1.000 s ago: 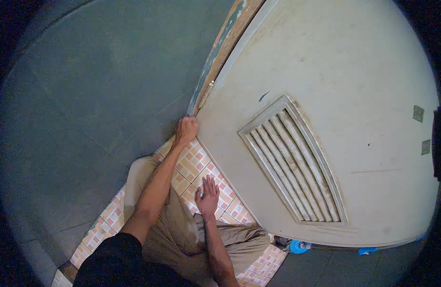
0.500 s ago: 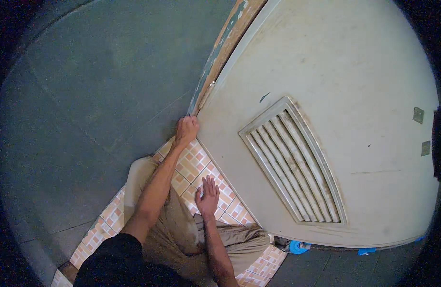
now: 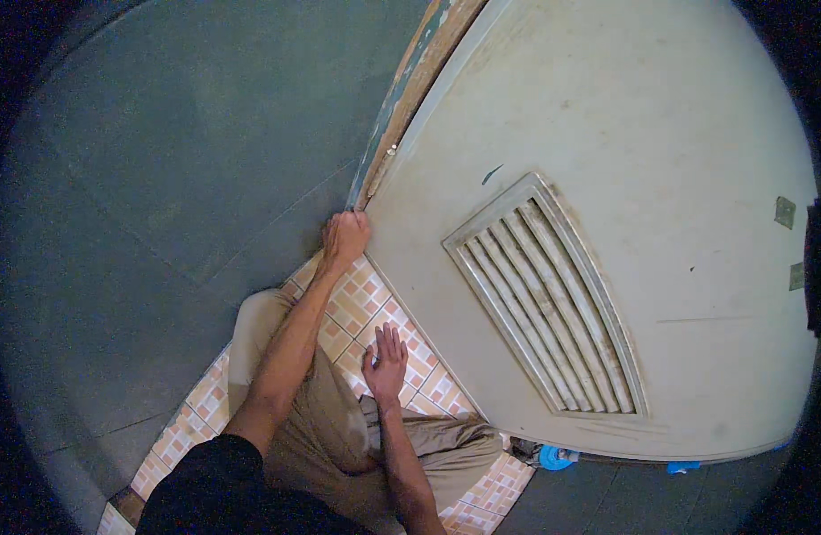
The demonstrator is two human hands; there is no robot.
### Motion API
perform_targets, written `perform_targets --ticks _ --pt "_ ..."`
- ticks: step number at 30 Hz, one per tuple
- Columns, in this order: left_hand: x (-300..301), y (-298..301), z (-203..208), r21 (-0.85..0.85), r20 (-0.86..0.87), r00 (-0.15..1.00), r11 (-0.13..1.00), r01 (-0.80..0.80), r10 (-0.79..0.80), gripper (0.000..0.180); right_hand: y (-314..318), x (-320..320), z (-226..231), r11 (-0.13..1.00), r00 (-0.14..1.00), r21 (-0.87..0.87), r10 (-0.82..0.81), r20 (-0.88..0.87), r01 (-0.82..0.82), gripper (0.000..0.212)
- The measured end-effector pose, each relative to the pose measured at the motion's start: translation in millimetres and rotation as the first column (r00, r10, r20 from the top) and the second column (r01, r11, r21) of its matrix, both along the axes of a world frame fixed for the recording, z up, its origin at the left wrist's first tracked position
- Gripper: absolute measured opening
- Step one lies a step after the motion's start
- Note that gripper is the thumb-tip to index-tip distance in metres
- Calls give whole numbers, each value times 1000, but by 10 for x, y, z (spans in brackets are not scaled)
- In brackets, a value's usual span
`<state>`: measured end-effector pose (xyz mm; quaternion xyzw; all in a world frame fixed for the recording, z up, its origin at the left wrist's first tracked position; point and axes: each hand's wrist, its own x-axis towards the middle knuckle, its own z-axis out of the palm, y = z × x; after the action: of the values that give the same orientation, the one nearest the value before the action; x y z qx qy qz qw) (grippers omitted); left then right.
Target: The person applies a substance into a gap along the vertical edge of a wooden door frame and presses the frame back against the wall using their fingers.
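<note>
My left hand (image 3: 344, 237) is closed at the foot of a wooden door frame (image 3: 409, 105) with peeling paint. Its fingers press together where the frame meets the floor, and whatever they hold is hidden. Beside that hand stands a pale door (image 3: 678, 178) with a slatted vent (image 3: 549, 303) in its lower part. My right hand (image 3: 386, 364) is open, palm down over the patterned tile floor (image 3: 339, 312), its fingers stretched toward the door's bottom edge.
A dark grey tiled wall (image 3: 179, 178) rises on the left, close to my left arm. My folded legs in brown trousers (image 3: 330, 428) rest on the tiles. Near the door's lower right corner lies a round blue thing (image 3: 556, 458), partly hidden.
My left hand has turned slightly at the foot of the frame, its knuckles a little more bunched. My right hand stays almost where it was.
</note>
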<state>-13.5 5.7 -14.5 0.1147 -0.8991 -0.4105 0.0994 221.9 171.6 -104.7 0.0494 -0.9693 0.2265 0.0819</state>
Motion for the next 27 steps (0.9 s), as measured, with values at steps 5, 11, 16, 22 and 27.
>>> perform_targets --ticks 5,11,16,22,27 --pt "42 24 47 12 -14 999 999 -41 41 51 10 3 5 1000 1000 12 0 14 0 49" --pt "-34 -33 -124 -19 -9 999 999 -36 36 51 -19 -9 -3 1000 1000 -10 -1 6 1 49" --pt "-14 -19 -91 -114 -144 989 993 13 -30 51 16 4 -15 1000 1000 -1 -4 25 4 50" --pt "-7 85 -16 -28 -110 991 997 70 -73 49 56 24 8 1000 999 -1 -17 27 17 51" --pt "-253 -157 -586 -212 -166 974 970 120 -157 44 -67 -3 20 1000 999 -19 18 27 -18 51"
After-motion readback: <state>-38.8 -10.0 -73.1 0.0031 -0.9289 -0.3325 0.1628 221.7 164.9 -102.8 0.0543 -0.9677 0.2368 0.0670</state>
